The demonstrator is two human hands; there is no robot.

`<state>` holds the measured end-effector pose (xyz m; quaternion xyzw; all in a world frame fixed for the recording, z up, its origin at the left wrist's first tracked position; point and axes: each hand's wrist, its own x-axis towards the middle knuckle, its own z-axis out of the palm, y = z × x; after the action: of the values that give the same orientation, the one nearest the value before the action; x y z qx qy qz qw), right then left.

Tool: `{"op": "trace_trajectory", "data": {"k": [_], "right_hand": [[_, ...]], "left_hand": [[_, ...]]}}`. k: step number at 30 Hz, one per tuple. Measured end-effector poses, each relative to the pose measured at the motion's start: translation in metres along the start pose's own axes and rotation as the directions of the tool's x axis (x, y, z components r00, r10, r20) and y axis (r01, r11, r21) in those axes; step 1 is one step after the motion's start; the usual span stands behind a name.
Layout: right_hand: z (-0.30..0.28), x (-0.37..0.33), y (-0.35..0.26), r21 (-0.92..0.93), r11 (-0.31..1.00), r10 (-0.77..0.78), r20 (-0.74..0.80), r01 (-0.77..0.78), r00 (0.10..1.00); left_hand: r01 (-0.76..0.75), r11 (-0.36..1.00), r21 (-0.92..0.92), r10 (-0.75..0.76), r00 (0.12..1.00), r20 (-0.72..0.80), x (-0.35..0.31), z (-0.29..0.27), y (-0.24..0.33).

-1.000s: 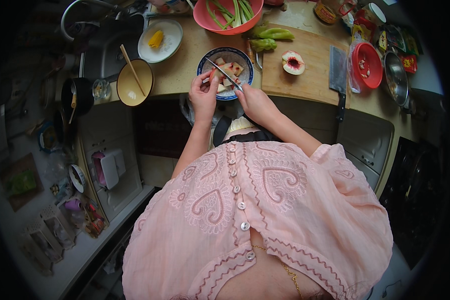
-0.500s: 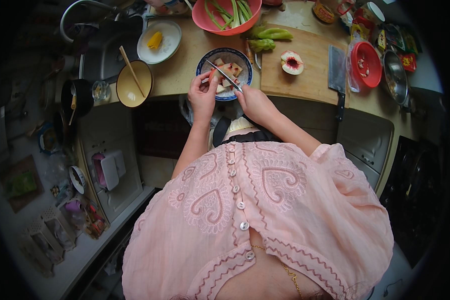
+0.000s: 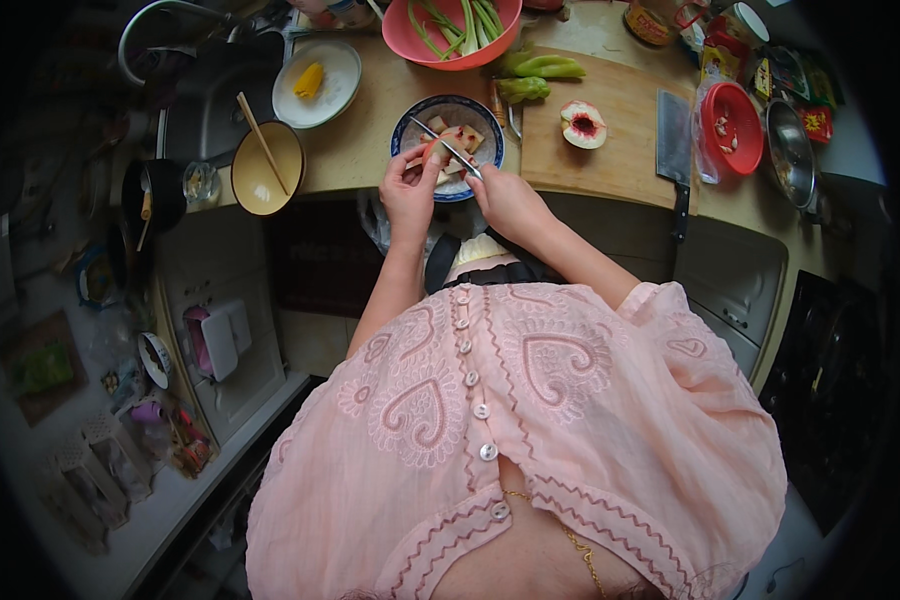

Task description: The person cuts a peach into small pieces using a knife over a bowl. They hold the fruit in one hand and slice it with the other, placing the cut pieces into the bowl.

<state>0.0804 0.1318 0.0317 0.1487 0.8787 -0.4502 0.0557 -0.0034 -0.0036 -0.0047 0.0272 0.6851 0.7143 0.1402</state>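
One small knife (image 3: pixel 448 149), one cleaver (image 3: pixel 675 135), one yellow bowl (image 3: pixel 253 185)

The bowl (image 3: pixel 499 150) is blue-rimmed, perhaps patterned; the fruit pieces (image 3: pixel 473 135), cream and red.

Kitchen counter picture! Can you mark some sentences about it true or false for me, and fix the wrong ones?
1. The right hand holds a small knife. True.
2. The left hand holds a fruit piece. True.
3. The cut fruit half lies in the blue-rimmed bowl. False: it lies on the cutting board.
4. The chopsticks rest in the yellow bowl. True.
5. The green stalks are in the yellow bowl. False: they're in the pink bowl.
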Motion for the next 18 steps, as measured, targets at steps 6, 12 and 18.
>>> {"op": "trace_trajectory", "data": {"k": [6,12,18], "right_hand": [[-0.0019,-0.0013,-0.0016,-0.01,0.999,0.033,-0.012,-0.033,0.999],[0.0008,-0.0055,-0.0012,-0.032,0.998,0.052,0.031,-0.051,0.998],[-0.0001,-0.0026,0.001,-0.052,0.998,0.026,0.058,-0.023,0.998]], "left_hand": [[-0.032,0.999,0.023,0.032,0.999,-0.002,-0.0019,0.004,0.0043],[-0.006,1.0,-0.008,0.006,1.0,-0.026,0.0,0.0003,0.0084],[0.045,0.999,0.018,-0.044,0.997,-0.056,-0.0003,0.0001,0.0078]]}}
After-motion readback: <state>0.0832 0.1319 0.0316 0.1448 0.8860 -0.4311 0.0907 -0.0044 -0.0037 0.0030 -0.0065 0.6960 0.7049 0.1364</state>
